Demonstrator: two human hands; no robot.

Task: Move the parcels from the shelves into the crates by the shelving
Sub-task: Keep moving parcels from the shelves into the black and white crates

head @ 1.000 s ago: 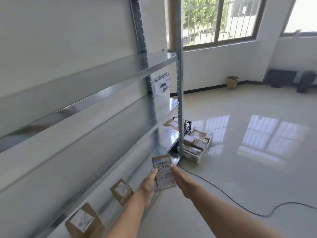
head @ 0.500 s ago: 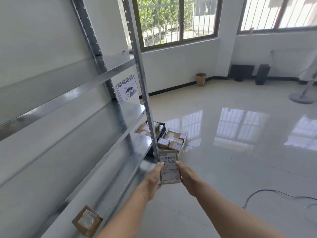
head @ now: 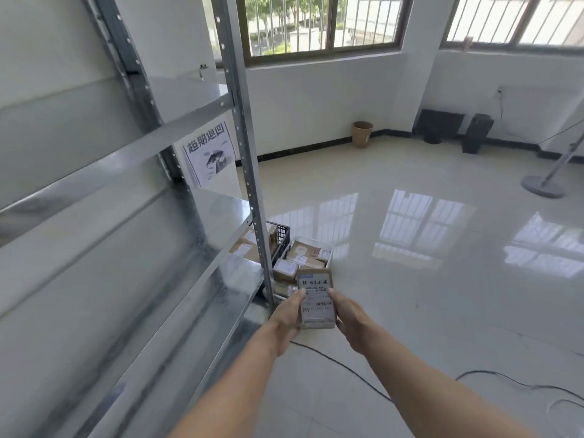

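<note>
Gripping labelled parcel (head: pixel 317 300) between them — left hand (head: pixel 290 317), right hand (head: pixel 349 320), thumbs curled on top — held above floor beside shelving (head: pixel 243 147), white crate (head: pixel 328 260) and black crate (head: pixel 282 240) of parcels just beyond.

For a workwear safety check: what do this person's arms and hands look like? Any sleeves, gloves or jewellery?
Both forearms are bare, with no sleeves in view. The left hand and right hand wear no gloves. No watch, bracelet or ring shows.
</note>
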